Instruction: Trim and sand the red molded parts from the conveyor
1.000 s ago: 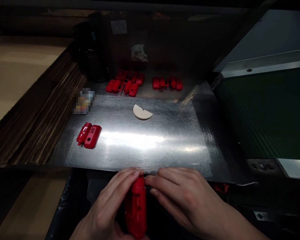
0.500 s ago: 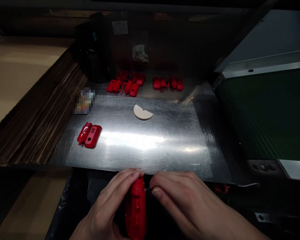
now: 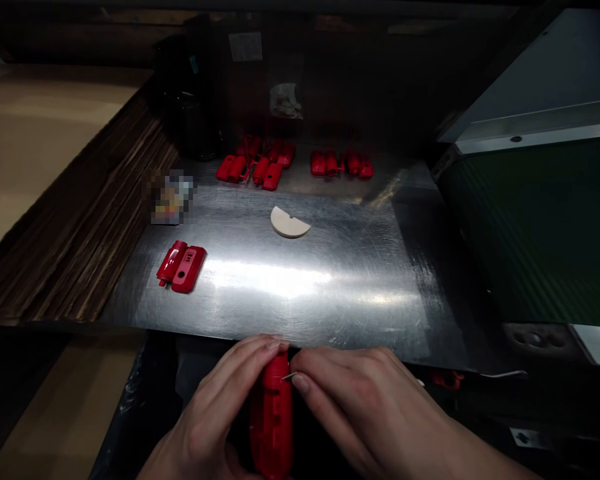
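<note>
The right hand (image 3: 370, 400) has come in closer to the red casing (image 3: 275, 427), and the thin tip (image 3: 289, 376) in its pinch now overlaps the casing's edge; the left hand (image 3: 215, 407) stays in place.

The metal bench (image 3: 230, 310) fills the middle, with the green belt (image 3: 545, 227) to its right and the cardboard stack (image 3: 55, 127) along its left. At the bench's near edge, the left hand's grip is closed round the casing, fingers over its top end; the right hand's grip is closed on the tip's tool, mostly hidden by the fingers. The casing is between the hands, its long side running up the view. Red pieces lie in a left group (image 3: 273, 177) and a right group (image 3: 353, 163) at the back, and as a pair (image 3: 189, 270) at front left. The pale half-disc (image 3: 289, 224) lies mid-bench. Whether the tip touches the casing, I cannot tell.
</note>
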A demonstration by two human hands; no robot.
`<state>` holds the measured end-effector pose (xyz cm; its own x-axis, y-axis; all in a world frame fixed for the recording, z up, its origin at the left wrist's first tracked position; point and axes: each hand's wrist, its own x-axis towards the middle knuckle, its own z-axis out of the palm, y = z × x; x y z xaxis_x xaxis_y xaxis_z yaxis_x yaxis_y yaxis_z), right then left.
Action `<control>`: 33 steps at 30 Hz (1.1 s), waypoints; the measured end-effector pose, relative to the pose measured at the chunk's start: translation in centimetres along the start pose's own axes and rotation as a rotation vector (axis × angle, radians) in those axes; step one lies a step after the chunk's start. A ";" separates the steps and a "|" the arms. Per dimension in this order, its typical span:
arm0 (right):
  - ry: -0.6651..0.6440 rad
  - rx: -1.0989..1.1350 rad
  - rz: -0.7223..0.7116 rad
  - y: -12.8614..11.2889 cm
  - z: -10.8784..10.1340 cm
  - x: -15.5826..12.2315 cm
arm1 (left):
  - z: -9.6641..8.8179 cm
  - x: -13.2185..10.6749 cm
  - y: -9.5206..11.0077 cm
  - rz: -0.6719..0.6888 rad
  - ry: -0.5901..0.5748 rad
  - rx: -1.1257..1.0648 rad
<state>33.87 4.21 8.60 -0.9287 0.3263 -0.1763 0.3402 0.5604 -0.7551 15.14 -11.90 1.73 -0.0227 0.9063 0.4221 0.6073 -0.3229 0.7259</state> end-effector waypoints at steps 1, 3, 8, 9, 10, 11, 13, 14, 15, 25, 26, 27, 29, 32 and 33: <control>0.006 -0.006 0.002 -0.1 0.1 0.0 | 0.0 0.1 0.1 -0.009 -0.002 0.003; 0.009 -0.018 0.004 -0.1 0.2 0.1 | 0.0 0.1 0.1 -0.007 0.002 0.009; 0.027 -0.076 -0.019 0.2 0.7 0.1 | 0.0 -0.1 0.1 -0.001 0.007 0.013; 0.025 -0.086 -0.018 0.2 0.7 0.1 | 0.0 -0.1 0.0 0.001 0.005 0.013; 0.019 -0.092 -0.014 0.2 0.8 0.1 | 0.0 -0.1 0.0 0.011 0.006 0.013; 0.012 -0.096 -0.010 0.2 0.8 0.1 | 0.0 -0.1 -0.1 0.015 0.004 0.015; 0.003 -0.103 0.001 0.1 0.8 0.1 | 0.0 0.1 -0.2 0.032 -0.001 0.021; -0.001 -0.107 0.007 0.0 0.8 0.1 | 0.0 0.1 -0.2 0.039 -0.001 0.021; -0.008 -0.110 0.015 -0.1 0.8 0.0 | 0.0 0.2 -0.2 0.043 0.003 0.017; -0.092 -0.121 0.053 -0.7 0.1 -0.2 | -0.1 0.2 -0.4 0.076 -0.039 -0.007; -0.096 -0.122 0.047 -0.7 0.1 -0.2 | -0.1 0.3 -0.4 0.099 -0.034 -0.004; -0.099 -0.124 0.043 -0.7 0.0 -0.3 | -0.1 0.5 -0.5 0.121 -0.025 0.001; -0.099 -0.118 0.035 -0.7 -0.1 -0.4 | -0.1 0.6 -0.5 0.142 -0.015 0.010; -0.082 -0.064 0.046 -1.0 -0.5 -0.5 | -0.1 0.6 -0.3 0.086 -0.022 0.002; -0.068 -0.042 0.048 -1.1 -0.7 -0.5 | -0.1 0.5 -0.3 0.062 -0.021 -0.003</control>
<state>34.03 3.96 9.93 -0.9185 0.3020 -0.2554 0.3894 0.5768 -0.7181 14.83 -11.40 1.80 0.0313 0.8902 0.4545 0.6049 -0.3789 0.7004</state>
